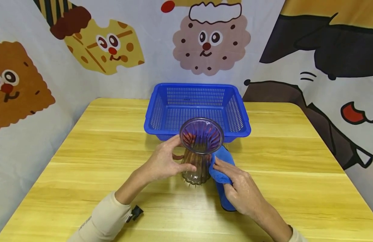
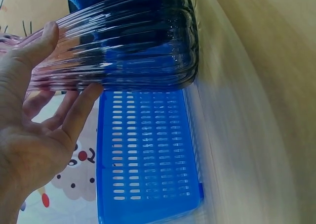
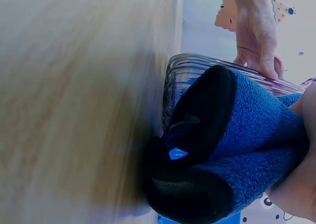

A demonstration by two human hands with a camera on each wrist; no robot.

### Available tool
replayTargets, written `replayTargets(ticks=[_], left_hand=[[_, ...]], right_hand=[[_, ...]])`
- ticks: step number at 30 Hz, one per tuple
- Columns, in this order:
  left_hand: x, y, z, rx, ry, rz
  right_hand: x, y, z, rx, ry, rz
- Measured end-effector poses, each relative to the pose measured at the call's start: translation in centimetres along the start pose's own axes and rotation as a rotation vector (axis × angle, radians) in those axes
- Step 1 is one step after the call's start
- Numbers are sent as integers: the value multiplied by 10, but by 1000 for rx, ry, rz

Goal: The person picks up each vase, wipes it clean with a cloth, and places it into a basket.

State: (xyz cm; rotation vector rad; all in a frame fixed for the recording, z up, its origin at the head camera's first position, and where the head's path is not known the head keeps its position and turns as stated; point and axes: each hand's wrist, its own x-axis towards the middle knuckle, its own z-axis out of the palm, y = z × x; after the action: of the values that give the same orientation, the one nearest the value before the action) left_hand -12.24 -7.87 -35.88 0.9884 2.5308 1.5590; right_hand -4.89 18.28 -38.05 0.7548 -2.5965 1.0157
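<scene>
A ribbed glass vase [image 1: 196,173], purple at its flared rim and smoky lower down, stands upright on the table. My left hand [image 1: 162,162] holds its left side, thumb in front and fingers behind, as the left wrist view shows on the ribbed glass [image 2: 143,41]. Bunched in my right hand [image 1: 243,190] is a blue cloth [image 1: 226,198] with dark edging. That hand grips the cloth against the vase's right side. In the right wrist view the folded cloth [image 3: 261,120] hides much of the glass, and its lower folds hang close over the table.
A blue plastic basket [image 1: 150,126] with slotted sides sits just behind the vase at the table's back edge. The wooden table [image 1: 83,161] reaches to a cartoon-printed cloth backdrop [image 1: 156,40]. A small black clip-like piece [image 1: 135,213] shows beside the left sleeve [image 1: 104,215].
</scene>
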Motion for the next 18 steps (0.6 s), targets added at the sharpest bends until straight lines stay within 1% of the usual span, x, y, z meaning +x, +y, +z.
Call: replayTargets(ticks=[3, 9, 16, 18], left_hand=[[0, -1, 1, 0, 1, 14], [1, -2, 0, 64, 6, 41], [2, 0, 0, -7, -18, -7], [2, 1, 1, -5, -13, -7]], right_hand=[[-1, 0, 0, -2, 3, -1], [-1, 2, 0, -4, -1, 0], [0, 3, 1, -18, -21, 10], [0, 3, 1, -19, -27, 15]])
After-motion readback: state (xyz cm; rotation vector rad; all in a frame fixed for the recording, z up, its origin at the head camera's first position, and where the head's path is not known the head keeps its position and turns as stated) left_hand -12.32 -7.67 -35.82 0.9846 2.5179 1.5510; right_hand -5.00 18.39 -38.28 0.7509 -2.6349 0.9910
